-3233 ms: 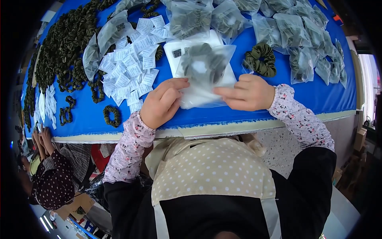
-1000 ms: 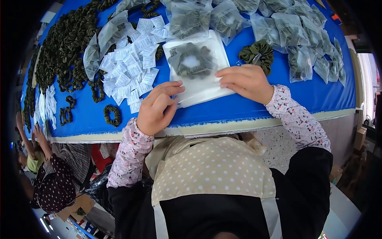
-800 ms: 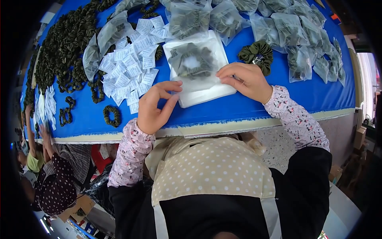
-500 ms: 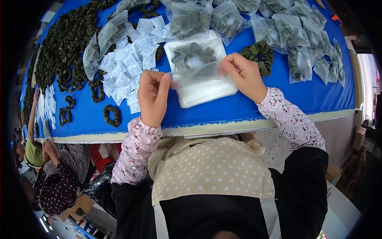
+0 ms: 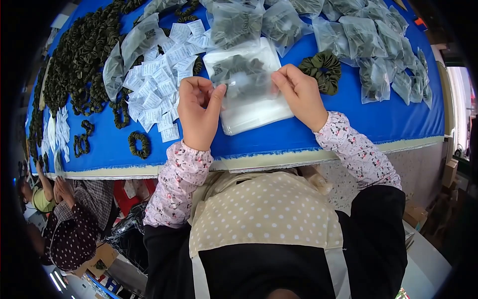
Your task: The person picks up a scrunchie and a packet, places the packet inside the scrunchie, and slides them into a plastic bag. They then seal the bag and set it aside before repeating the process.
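Note:
A frosted plastic bag [image 5: 246, 83] with a dark scrunchie and something whitish inside lies over a stack of flat clear bags [image 5: 256, 118]. My left hand [image 5: 200, 110] pinches the left end of its near edge between thumb and fingers. At the right end, my right hand [image 5: 301, 94] grips the same edge. A loose dark green scrunchie [image 5: 322, 72] rests just beyond my right hand. Left of my left hand spreads a heap of small white printed packets [image 5: 157, 87].
Filled bags [image 5: 366, 40] cover the far right of the blue table [image 5: 398, 119]. A large pile of dark green scrunchies [image 5: 82, 55] occupies the left, with single scrunchies [image 5: 139, 144] nearer the edge. Other people [image 5: 72, 224] work at the far left.
Both hands have come closer together along the bag's edge, the left one shifting right and slightly up, the right one slightly left. Both still hold the bag. At far left, another person's arm has lowered.

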Motion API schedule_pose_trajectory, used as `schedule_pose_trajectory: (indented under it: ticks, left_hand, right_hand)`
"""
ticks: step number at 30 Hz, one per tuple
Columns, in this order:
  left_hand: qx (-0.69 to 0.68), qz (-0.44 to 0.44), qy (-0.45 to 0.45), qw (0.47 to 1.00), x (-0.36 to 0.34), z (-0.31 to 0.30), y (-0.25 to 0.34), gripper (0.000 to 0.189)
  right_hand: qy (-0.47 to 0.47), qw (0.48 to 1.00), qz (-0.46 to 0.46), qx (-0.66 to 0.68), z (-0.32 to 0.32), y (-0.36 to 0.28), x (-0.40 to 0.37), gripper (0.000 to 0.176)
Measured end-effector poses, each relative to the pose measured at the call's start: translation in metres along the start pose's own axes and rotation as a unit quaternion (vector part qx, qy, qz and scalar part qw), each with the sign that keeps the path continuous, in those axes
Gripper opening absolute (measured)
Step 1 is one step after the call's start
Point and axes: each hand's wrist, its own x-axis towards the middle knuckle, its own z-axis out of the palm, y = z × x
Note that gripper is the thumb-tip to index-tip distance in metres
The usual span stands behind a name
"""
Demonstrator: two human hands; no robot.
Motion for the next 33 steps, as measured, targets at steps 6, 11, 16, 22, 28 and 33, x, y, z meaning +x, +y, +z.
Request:
schedule_pose_trajectory:
  ticks: [6, 11, 16, 22, 28, 33]
  left_hand:
    - [0.163, 0.093, 0.039, 0.981, 0.007, 0.016, -0.014, 0.033]
    - [0.26, 0.146, 0.06, 0.953, 0.004, 0.02, -0.014, 0.044]
    - [0.256, 0.139, 0.051, 0.955, 0.001, 0.017, -0.019, 0.052]
    - [0.112, 0.172, 0.05, 0.977, -0.002, 0.019, -0.014, 0.056]
    - [-0.285, 0.004, -0.001, 0.959, -0.013, 0.01, 0.019, 0.055]
    - [-0.299, -0.065, -0.05, 0.951, -0.014, -0.007, 0.018, 0.052]
  right_hand:
    - [-0.005, 0.985, 0.04, -0.165, 0.01, -0.015, 0.012, 0.011]
    - [0.06, 0.965, -0.031, -0.252, 0.022, -0.007, 0.017, 0.019]
    - [0.094, 0.975, -0.08, -0.183, 0.025, -0.005, 0.015, 0.029]
    - [0.006, 0.999, 0.042, 0.035, 0.008, -0.043, 0.005, 0.033]
    - [-0.008, 0.946, 0.063, 0.317, 0.006, -0.055, -0.002, 0.034]
    - [-0.025, 0.893, 0.196, 0.405, -0.001, -0.048, -0.009, 0.032]
